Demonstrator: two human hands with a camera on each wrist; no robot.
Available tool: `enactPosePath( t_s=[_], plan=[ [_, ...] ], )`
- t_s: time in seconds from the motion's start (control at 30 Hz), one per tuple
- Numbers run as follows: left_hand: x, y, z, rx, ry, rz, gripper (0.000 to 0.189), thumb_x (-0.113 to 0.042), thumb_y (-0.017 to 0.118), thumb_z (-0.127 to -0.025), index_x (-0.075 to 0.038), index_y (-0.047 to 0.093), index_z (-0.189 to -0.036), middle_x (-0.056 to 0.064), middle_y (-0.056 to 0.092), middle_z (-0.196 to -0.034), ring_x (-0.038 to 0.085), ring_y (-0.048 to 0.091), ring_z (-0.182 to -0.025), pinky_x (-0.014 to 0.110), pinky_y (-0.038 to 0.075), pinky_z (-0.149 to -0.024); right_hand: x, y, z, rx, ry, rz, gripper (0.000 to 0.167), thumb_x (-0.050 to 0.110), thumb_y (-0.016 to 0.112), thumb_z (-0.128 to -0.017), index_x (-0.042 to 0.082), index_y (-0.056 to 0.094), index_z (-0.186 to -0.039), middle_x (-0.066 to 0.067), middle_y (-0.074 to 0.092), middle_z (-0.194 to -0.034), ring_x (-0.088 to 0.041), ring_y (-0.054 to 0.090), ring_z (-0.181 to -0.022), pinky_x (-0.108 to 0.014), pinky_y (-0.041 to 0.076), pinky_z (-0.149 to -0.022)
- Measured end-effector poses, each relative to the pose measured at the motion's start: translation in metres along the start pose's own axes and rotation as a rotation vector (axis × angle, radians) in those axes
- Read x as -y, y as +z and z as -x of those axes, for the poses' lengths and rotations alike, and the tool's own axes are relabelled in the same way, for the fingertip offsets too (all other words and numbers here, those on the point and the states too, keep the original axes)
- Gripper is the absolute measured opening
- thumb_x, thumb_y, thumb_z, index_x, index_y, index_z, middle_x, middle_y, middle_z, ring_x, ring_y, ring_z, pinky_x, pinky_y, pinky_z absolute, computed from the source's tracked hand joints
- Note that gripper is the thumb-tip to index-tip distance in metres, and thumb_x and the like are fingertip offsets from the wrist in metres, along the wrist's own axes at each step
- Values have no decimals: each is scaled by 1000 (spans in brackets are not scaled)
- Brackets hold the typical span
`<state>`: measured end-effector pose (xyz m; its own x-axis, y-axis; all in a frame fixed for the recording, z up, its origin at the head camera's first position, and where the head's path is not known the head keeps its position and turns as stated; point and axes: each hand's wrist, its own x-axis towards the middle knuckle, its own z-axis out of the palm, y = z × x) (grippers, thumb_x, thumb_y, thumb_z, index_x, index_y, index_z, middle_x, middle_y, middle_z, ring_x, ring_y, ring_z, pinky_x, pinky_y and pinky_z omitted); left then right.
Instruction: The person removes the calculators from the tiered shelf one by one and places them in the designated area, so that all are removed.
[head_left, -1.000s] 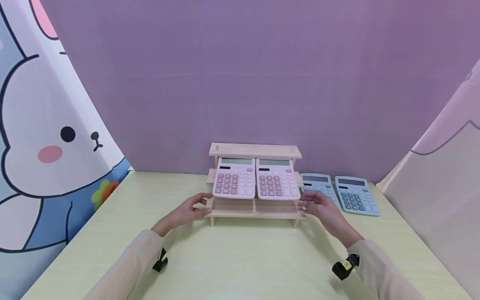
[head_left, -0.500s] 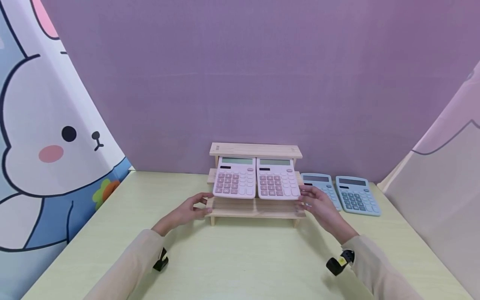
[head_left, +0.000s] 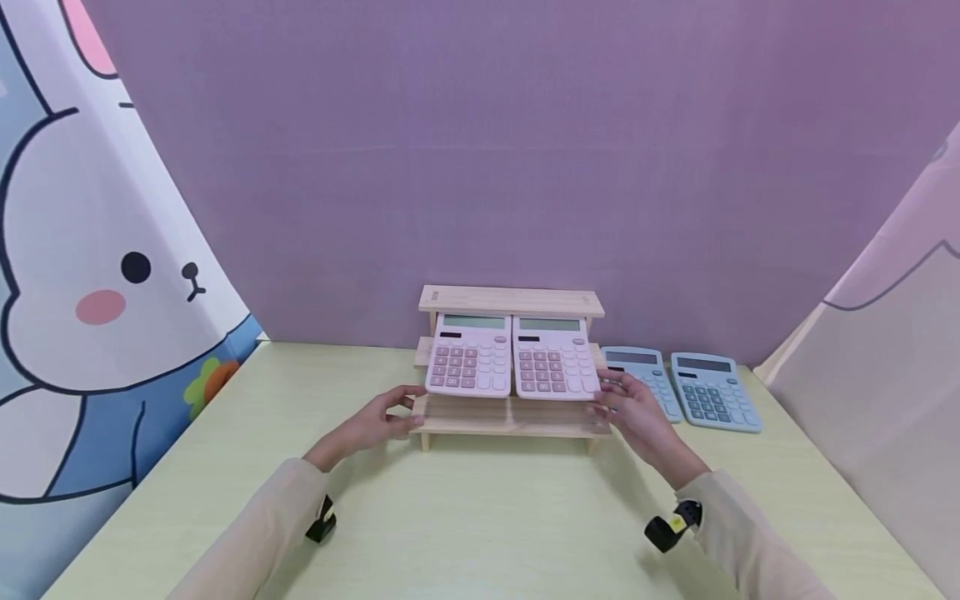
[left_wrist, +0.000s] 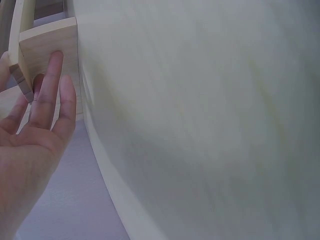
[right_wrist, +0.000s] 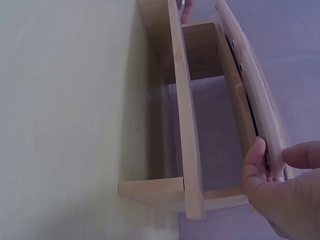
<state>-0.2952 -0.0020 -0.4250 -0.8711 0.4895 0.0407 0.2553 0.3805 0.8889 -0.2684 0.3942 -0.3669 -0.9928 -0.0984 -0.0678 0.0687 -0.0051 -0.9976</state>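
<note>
A small tiered wooden rack (head_left: 512, 427) stands on the table. Two pink calculators lean side by side on its middle step: a left one (head_left: 468, 354) and a right one (head_left: 557, 357). My left hand (head_left: 372, 421) grips the left end of the lowest board, also seen in the left wrist view, where the fingers (left_wrist: 48, 97) reach past the board's end to the wooden leg. My right hand (head_left: 637, 414) pinches the lower right corner of the right pink calculator. In the right wrist view, thumb and forefinger lie on opposite faces of that calculator (right_wrist: 260, 107), above the bottom board (right_wrist: 186, 125).
Two blue calculators lie on the table right of the rack, a nearer one (head_left: 662, 390) partly behind my right hand and a farther one (head_left: 714, 392). A purple backdrop (head_left: 510, 167) rises behind. A rabbit-print cloth (head_left: 97, 217) hangs at the left.
My right hand has moved slightly left and up, from beside the rack's right end onto the right pink calculator's corner. The left hand and both pink calculators stay in place.
</note>
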Motion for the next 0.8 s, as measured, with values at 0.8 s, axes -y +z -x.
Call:
enactPosePath(
  t_s=[0.8],
  plan=[
    [-1,0,0,-21,12,-43,55,-27,60,-89,-12,37,-136,17,45,-123,27,49,-105,29,49,-78,1,1,6,21,23,-134,51,-6,42,-90,-3,23,-137,-5,47,-105,-11,58,-88,-28,50,-87]
  ],
)
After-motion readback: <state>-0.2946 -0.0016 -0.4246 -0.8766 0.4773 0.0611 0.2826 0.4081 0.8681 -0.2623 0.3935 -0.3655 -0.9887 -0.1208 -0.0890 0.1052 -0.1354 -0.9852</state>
